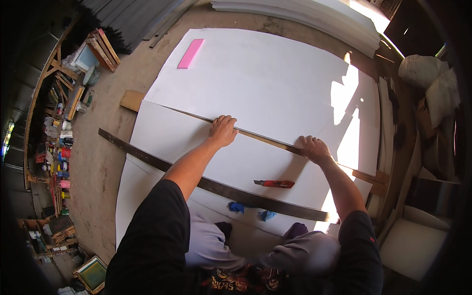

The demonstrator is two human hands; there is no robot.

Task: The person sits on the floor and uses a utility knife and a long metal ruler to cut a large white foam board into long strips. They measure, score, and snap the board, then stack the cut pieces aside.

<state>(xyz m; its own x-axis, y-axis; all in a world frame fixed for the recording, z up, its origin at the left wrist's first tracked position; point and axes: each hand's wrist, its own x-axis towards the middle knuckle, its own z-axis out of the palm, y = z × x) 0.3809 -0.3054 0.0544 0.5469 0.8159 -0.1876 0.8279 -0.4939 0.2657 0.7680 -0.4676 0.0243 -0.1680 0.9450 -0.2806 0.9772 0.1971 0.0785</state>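
A large white sheet (255, 73) lies on the floor ahead of me, and a narrower white strip (172, 135) lies on its near side. Between them runs a thin brownish gap. My left hand (223, 132) is closed at the sheet's near edge, left of the middle. Further right along that edge, my right hand (314, 148) is closed too, fingers curled over it; the undersides of both grips are hidden. A red utility knife (274, 184) rests on the strip below my right hand. A long dark metal straightedge (226, 188) crosses nearer to me, passing beneath my left forearm.
A pink block (191, 53) lies on the far sheet. Two crumpled blue pieces (236, 207) are near my knees. Stacked white sheets (305, 22) stand at the back. Wooden frames (102, 50) and paint containers (64, 153) line the left; pale sacks (424, 70) sit at right.
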